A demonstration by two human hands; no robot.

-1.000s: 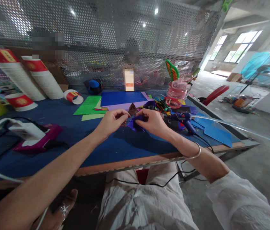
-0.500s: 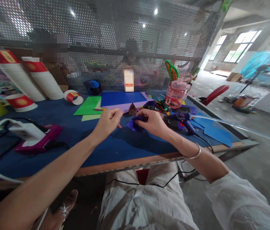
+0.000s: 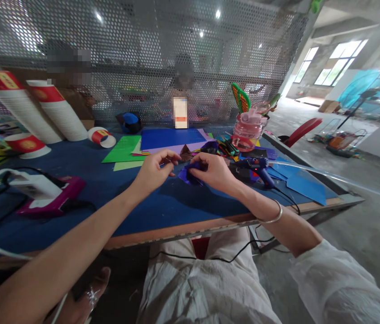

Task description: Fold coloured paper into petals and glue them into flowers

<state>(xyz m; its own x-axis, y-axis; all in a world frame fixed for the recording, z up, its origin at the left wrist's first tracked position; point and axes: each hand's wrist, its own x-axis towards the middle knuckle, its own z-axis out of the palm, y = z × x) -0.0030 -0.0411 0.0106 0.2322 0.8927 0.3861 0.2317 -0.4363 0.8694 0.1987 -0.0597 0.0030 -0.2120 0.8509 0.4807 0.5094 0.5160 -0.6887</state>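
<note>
Between thumb and fingers, my right hand (image 3: 212,170) pinches a folded dark-blue paper piece (image 3: 187,175) just above the table. Part of that paper is hidden behind the fingers. My left hand (image 3: 158,168) is to its left, fingers apart and curved, with nothing visible in them. A small brown folded paper (image 3: 185,153) stands just beyond the gap between my hands. Behind it lie sheets of blue paper (image 3: 172,139) and green paper (image 3: 122,149). A blue hot glue gun (image 3: 260,168) rests right of my right hand.
Stacked paper cups (image 3: 55,112) and a purple power strip (image 3: 53,198) with a white plug and cables occupy the left side. A pink clear jug (image 3: 246,130) stands at the back right, near markers. Light-blue sheets (image 3: 306,184) lie by the right edge. Perforated metal panel (image 3: 136,58) rises behind.
My left hand's fingers have opened from a closed pinch and reached slightly right. My right hand keeps the blue paper in almost the same place.
</note>
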